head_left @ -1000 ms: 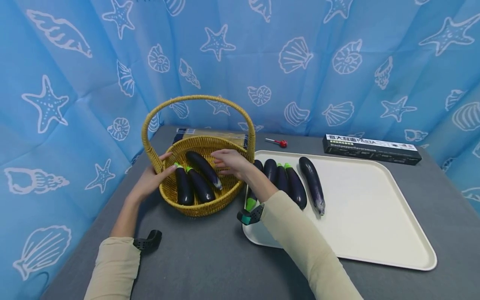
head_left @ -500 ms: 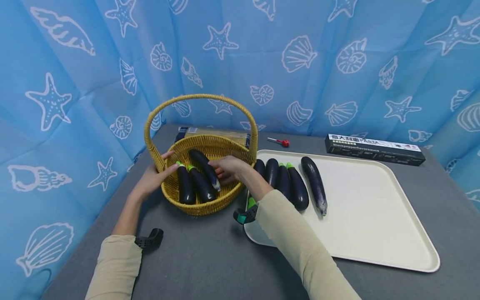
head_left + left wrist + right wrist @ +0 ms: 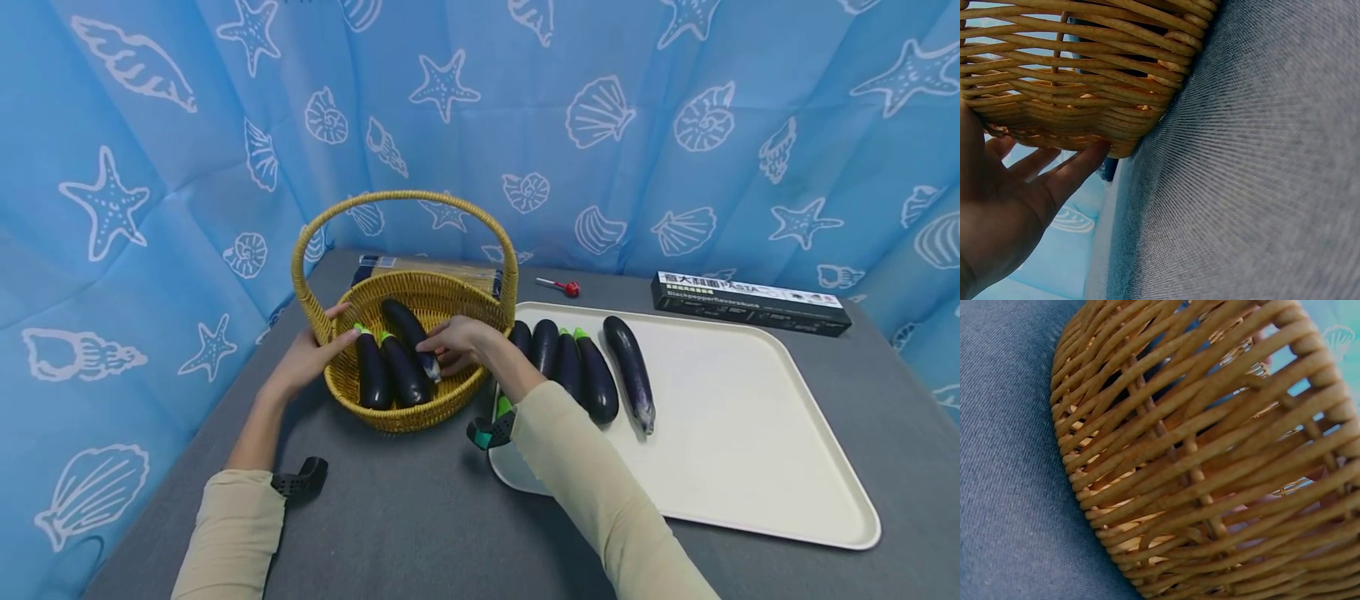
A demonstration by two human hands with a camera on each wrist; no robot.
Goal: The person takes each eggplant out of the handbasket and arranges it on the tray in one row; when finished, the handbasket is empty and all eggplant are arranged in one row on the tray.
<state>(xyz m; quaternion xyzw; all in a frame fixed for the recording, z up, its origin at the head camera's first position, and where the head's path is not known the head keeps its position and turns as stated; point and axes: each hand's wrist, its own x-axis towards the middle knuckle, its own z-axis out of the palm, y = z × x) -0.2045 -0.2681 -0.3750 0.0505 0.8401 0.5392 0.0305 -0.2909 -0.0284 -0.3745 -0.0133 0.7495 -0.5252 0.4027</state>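
A yellow wicker basket [image 3: 405, 420] with a tall arched handle holds three dark purple eggplants. My left hand [image 3: 303, 362] holds the basket's left side, thumb over the rim; in the left wrist view its fingers lie against the outer weave. Inside the basket, my right hand [image 3: 459, 337] grips the lower end of the rearmost eggplant [image 3: 403, 322], thumb on top. Two green-stemmed eggplants lie beside it, a left eggplant [image 3: 372, 372] and a middle eggplant [image 3: 406, 375]. In the right wrist view, basket weave [image 3: 1210, 456] hides most of the right hand.
Right of the basket is a cream tray [image 3: 735, 425] with several eggplants on its left part, including a long eggplant [image 3: 630, 367]. Behind stand a black pasta box [image 3: 750, 305] and a red lollipop [image 3: 572, 289]. A spaghetti packet [image 3: 472, 275] lies behind the basket.
My right hand has come down and left into the basket and closed its fingers on the rearmost eggplant. The left hand stays at the rim.
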